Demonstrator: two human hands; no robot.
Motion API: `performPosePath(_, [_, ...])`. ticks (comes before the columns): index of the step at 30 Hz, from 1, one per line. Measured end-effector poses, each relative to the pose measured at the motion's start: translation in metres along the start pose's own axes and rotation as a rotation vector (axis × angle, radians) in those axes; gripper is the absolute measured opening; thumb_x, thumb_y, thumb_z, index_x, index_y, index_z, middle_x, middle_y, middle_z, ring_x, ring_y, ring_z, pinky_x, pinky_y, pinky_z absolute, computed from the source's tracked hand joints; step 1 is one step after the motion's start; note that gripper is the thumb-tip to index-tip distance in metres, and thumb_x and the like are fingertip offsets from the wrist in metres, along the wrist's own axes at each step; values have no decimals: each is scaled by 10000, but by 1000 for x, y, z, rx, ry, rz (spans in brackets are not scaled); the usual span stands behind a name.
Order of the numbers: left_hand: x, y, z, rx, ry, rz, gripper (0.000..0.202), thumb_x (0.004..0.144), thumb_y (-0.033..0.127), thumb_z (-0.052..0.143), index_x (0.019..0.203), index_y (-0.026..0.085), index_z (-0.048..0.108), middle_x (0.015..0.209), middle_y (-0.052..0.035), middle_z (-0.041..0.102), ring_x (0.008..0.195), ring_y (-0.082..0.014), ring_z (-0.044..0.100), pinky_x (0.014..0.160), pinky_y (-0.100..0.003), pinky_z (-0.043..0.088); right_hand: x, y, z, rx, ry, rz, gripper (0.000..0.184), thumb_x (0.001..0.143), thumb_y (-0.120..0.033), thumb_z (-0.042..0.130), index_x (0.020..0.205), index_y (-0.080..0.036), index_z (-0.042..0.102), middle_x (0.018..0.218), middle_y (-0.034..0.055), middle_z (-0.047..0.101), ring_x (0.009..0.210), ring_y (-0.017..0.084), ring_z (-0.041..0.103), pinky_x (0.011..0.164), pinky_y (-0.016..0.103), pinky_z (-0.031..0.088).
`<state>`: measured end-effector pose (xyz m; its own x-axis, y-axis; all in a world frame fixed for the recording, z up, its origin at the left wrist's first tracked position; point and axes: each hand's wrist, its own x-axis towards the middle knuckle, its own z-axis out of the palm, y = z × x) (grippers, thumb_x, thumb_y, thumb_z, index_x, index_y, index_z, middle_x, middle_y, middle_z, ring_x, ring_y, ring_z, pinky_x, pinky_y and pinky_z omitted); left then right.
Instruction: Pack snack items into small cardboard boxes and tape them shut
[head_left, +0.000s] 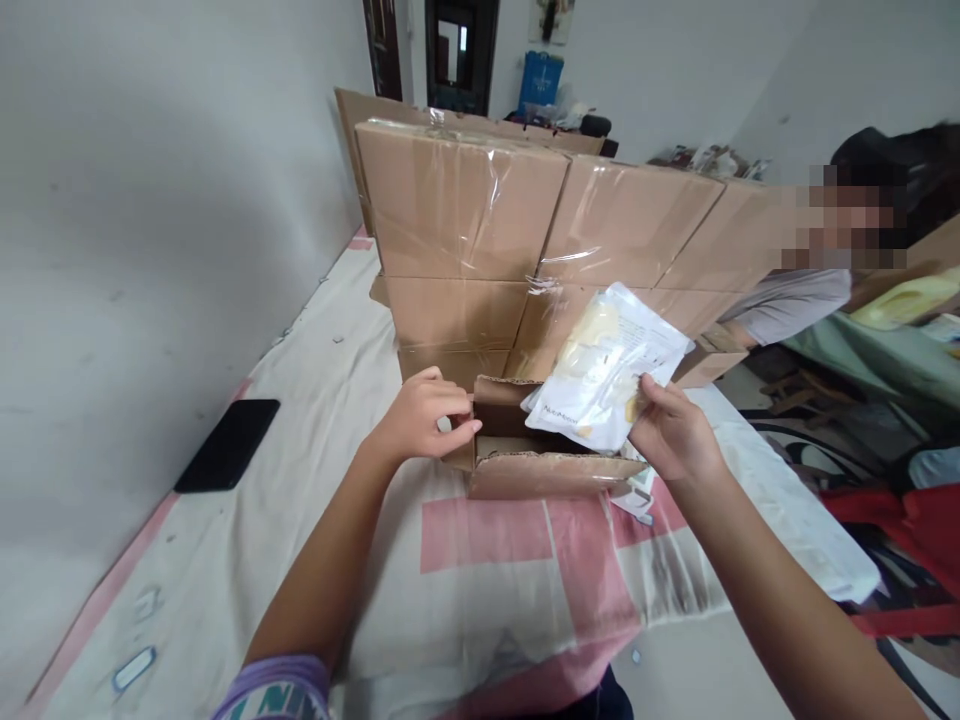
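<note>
My right hand (679, 430) is closed on the lower right corner of a white printed pouch (600, 370) with pale yellow patches. The pouch is tilted, and its lower end hangs over the opening of a small cardboard box (551, 478). My left hand (431, 415) has its fingers bent and pinches the left edge of that box, thumb toward me. The box stands open on the cloth-covered table, and what lies deep inside is mostly hidden. Close to the box's right end is a small white item (636, 500), partly covered.
Behind the small box stands a wall of taped cardboard cartons (457, 210). A black phone-like slab (229, 445) lies at the left on the tablecloth (315, 370), beside the wall. At the right are another person (795, 300) and a red chair (900, 520).
</note>
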<state>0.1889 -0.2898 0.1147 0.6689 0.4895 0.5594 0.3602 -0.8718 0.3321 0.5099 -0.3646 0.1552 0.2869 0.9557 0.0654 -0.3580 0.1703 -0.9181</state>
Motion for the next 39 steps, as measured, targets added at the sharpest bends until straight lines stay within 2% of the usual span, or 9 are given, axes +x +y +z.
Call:
performPosePath(5, [2,37,-12,111,-277,-244,292,939,516,638,923,232,701,889,2,748,809,-188,664,690,-340,381,-15,-1,12,233,91,-29,361,833,-182,615,1171,-262,714,1173,23,787,1324,272,647,1176,555,500])
performPosePath(9, [1,72,-14,212,-375,-254,648,779,665,792,1256,242,673,1282,-64,714,1227,-315,613,940,-421,442,-38,5,7,350,156,-24,455,804,-134,565,1212,-271,712,1207,19,774,1330,278,640,1190,590,472])
performPosePath(11, [0,83,-12,244,-430,-273,818,689,715,837,1315,225,646,1361,-88,677,1286,-345,570,994,-455,432,-48,9,0,380,194,-26,458,814,-134,548,1212,-293,713,1227,8,767,1333,275,636,1194,602,461])
performPosePath(16, [2,87,-6,233,-530,-293,902,670,685,867,1388,210,598,1436,-93,631,1300,-345,555,993,-460,440,-59,17,-6,441,269,1,481,807,-138,515,1209,-324,702,1270,-13,750,1345,270,623,1201,632,435])
performPosePath(22, [7,72,-7,10,-431,-301,863,722,779,771,1364,229,597,1390,-94,661,1266,-343,598,1042,-465,430,-58,23,11,411,220,8,514,773,-183,507,1222,-330,709,1257,-13,757,1356,275,613,1224,599,418])
performPosePath(26, [23,75,-9,-203,-189,-400,596,868,705,679,1244,243,652,1233,-64,733,1091,-281,685,936,-408,498,-56,26,21,299,114,15,512,770,-251,506,1225,-326,727,1204,5,774,1374,302,594,1194,600,447])
performPosePath(30, [57,84,-18,-146,-4,-439,507,908,553,691,1309,248,633,1238,-66,743,1111,-281,692,918,-404,531,-53,26,27,233,70,-23,539,758,-305,492,1246,-291,722,1196,36,771,1361,315,599,1180,608,455])
performPosePath(34, [94,91,-27,-319,-86,-361,446,922,530,679,1248,227,707,1179,-63,767,1050,-244,712,880,-356,555,-52,35,27,203,37,-31,537,786,-354,468,1255,-270,713,1194,48,769,1332,317,621,1172,608,466])
performPosePath(39, [121,94,-19,-450,-146,-341,287,935,450,664,1018,194,762,1016,-44,777,922,-219,717,784,-324,553,-50,50,30,278,69,-37,549,765,-335,478,1259,-248,702,1178,52,772,1291,301,648,1161,582,484])
